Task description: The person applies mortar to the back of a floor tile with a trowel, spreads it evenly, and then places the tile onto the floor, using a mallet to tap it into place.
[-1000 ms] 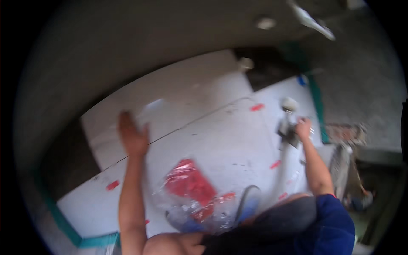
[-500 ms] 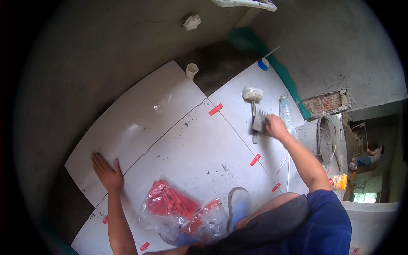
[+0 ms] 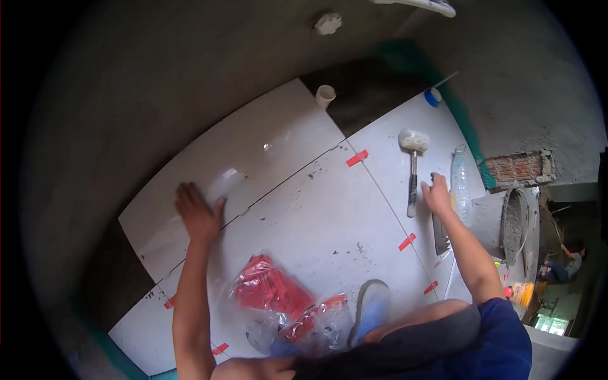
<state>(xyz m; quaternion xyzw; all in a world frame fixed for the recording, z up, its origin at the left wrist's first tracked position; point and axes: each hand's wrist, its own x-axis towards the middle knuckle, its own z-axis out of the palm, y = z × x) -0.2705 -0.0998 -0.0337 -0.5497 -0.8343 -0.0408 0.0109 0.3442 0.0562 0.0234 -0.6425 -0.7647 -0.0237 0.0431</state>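
Observation:
My left hand [image 3: 200,213] lies flat with fingers spread on a large white floor tile [image 3: 278,126] beside the wall. My right hand [image 3: 437,195] is empty, its fingers apart, just right of the black handle of a white-headed rubber mallet [image 3: 413,140] that lies on the neighbouring tile. Under my right wrist a notched trowel [image 3: 439,235] rests on that tile, partly hidden by my forearm. Red levelling wedges [image 3: 357,158] sit along the joints. Nearer to me, clear plastic bags of red wedges [image 3: 269,288] rest on the middle tile.
A clear plastic bottle [image 3: 460,177] and a mortar-smeared bucket [image 3: 506,218] stand at the right. A blue tape roll [image 3: 433,97] lies near the tile's far corner. A white pipe stub [image 3: 325,95] rises beside the tile edge. Another person [image 3: 565,264] is at the far right.
My right hand has let go of the notched trowel, which now lies on the tile. My left hand stays flat on the tile, slightly farther along it. The whole view has shifted.

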